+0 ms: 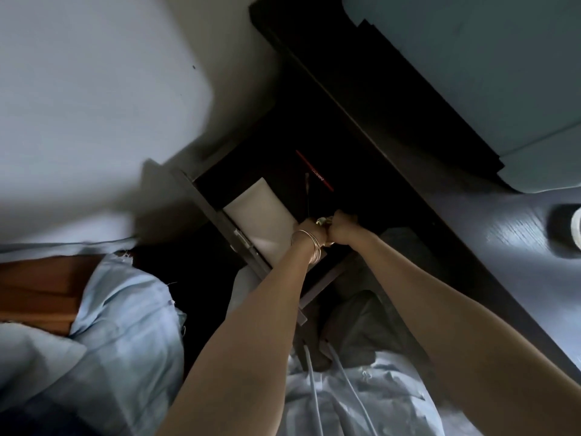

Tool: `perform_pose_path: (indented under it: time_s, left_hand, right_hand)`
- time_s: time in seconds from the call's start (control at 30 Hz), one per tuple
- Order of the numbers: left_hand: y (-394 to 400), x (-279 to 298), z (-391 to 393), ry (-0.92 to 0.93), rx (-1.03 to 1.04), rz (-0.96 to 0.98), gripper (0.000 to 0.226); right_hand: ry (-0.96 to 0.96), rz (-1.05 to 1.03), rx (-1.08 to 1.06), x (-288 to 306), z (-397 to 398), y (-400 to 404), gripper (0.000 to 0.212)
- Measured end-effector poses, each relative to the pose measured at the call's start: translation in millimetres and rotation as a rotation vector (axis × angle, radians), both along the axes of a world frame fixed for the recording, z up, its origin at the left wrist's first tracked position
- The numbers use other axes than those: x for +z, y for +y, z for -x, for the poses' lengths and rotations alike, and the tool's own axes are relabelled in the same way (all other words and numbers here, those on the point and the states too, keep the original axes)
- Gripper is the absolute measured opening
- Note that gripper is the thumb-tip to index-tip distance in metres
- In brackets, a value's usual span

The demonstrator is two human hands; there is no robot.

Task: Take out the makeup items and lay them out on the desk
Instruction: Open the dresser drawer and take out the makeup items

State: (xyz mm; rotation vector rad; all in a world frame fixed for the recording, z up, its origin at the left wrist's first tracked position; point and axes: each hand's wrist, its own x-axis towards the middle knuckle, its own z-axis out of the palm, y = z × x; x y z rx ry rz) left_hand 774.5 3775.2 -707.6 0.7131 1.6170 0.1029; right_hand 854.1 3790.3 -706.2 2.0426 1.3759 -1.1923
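Observation:
Both my hands reach down into an open dark wooden drawer [220, 221] under the desk edge. My left hand [309, 232], with thin bangles on the wrist, and my right hand [341, 228] are curled side by side over a small shiny gold object [323, 222] in the dark drawer. What that object is, and which fingers hold it, I cannot make out. A white flat box [261, 215] lies in the drawer's left part. A dark item with a red stripe [314, 171] lies deeper in.
The dark desk top [503, 247] runs along the right, with a round dark-and-white object [569, 228] at its right edge and a pale blue slab [471, 73] further up. My lap in light blue cloth [361, 398] fills the bottom. A pale wall is at left.

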Motion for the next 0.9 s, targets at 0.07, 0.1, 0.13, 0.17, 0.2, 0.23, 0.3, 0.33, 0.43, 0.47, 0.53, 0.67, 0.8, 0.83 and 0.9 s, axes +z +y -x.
perform_pose_path:
  time_s: [0.07,0.1,0.13,0.17,0.2,0.23,0.3,0.33,0.43,0.47,0.53,0.67,0.8,0.83,0.9]
  left_hand:
    - [-2,-1,1,0.033,-0.024,0.002,0.04]
    - [-2,-2,1,0.054,-0.039,-0.002,0.04]
    - [-1,-5,0,0.043,0.001,0.012,0.04]
    - [-2,-6,-1,0.026,0.061,0.033,0.042]
    - [-3,-5,-1,0.018,0.099,0.034,0.042]
    - [-4,-3,0,0.028,0.122,0.024,0.042]
    - [-7,1,2,0.028,0.141,-0.01,0.044]
    - [-8,6,4,0.033,0.126,-0.02,0.047]
    - [-8,28,14,0.085,0.091,-0.016,0.048]
    - [-8,37,18,0.084,0.087,-0.028,0.047]
    - [-6,59,26,0.073,0.053,-0.041,0.04]
    - [-4,122,32,-0.125,0.137,-0.006,0.008]
    - [-9,177,26,-0.166,0.181,-0.115,0.023]
    - [-10,188,22,-0.187,0.191,-0.143,0.028]
    - [-12,209,11,-0.234,0.182,-0.19,0.028]
  right_hand:
    - [-0.045,-0.012,0.007,-3,4,-2,0.065]
    - [-0.028,-0.026,-0.013,-4,3,-1,0.068]
    - [0.007,-0.04,-0.04,-4,1,0,0.069]
    - [0.041,-0.04,-0.073,-4,-2,2,0.071]
    - [0.069,-0.047,-0.101,-2,-6,3,0.07]
    - [0.086,-0.068,-0.121,1,-8,4,0.066]
    - [0.124,-0.131,-0.144,5,-12,3,0.045]
    - [0.155,-0.16,-0.152,8,-13,1,0.032]
    - [0.272,-0.195,-0.189,33,-14,-10,0.025]
    - [0.316,-0.214,-0.237,43,-15,-15,0.027]
    - [0.418,-0.269,-0.392,66,-19,-25,0.028]
    - [0.604,-0.301,-0.751,117,-24,-42,0.019]
    - [0.716,-0.374,-0.896,175,-30,-50,0.019]
    - [0.739,-0.398,-0.908,188,-34,-52,0.017]
    - [0.767,-0.429,-0.935,212,-49,-60,0.016]
